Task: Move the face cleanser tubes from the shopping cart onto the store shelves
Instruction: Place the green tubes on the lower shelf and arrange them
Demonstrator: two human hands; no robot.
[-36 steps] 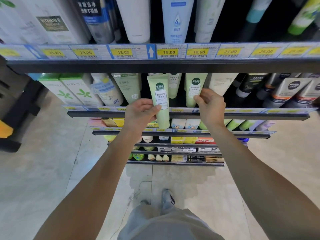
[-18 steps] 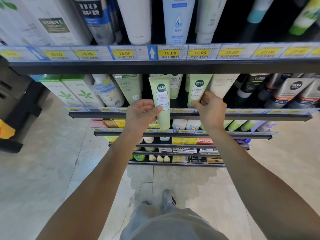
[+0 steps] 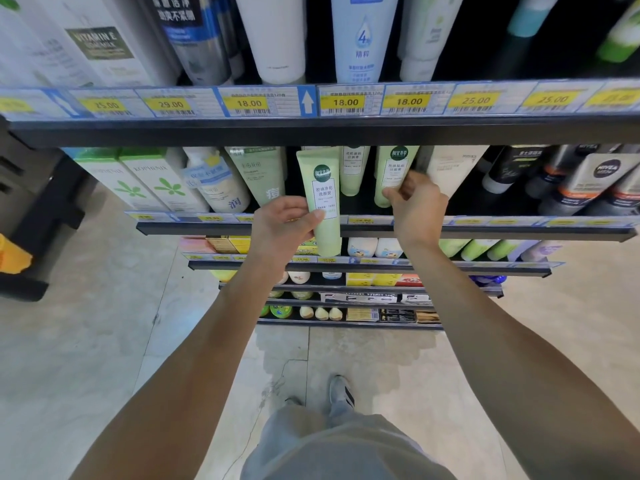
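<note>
Left hand [image 3: 282,225] at frame centre, grip pinching pale green face cleanser tube [image 3: 320,199] by its lower label, thumb on the front. Tube upright, long axis near vertical, flat crimped end up under the top shelf, rounded cap end down, overlapping the front rail of the second shelf [image 3: 519,232]. Right hand [image 3: 417,206] just right of centre, fingers curled around the lower end of a second green tube [image 3: 393,174] standing on that shelf, also cap down, tilted slightly left at the foot. Third matching tube [image 3: 353,171] standing between the two, further back. Yellow price tags [image 3: 344,102] along the upper rail.
</note>
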